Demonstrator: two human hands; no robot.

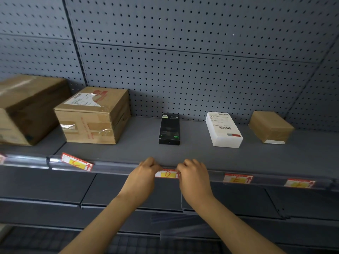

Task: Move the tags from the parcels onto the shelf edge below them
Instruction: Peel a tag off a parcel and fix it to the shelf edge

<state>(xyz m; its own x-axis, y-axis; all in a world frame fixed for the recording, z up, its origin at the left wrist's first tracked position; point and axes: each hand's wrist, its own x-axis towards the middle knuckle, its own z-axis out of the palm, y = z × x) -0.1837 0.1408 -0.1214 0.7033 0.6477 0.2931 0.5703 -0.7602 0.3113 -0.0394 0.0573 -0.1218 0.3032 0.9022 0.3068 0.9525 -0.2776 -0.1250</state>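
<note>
A red, white and yellow tag marked D (167, 174) sits in the clear strip of the shelf edge (117, 166), below the black box (169, 128). My left hand (145, 173) pinches its left end and my right hand (192, 174) pinches its right end. Three more tags sit in the strip: tag C (77, 162), tilted, below the taped cardboard box (93, 114); tag E (238, 178) below the white box (222, 129); a blurred tag (299, 183) below the small brown parcel (271, 127). No tags show on the parcels.
A large cardboard box (27, 109) stands at the far left, with part of another tag (1, 158) at the frame's edge. A grey pegboard wall (183, 61) backs the shelf. A lower grey shelf (128, 208) juts out beneath my forearms.
</note>
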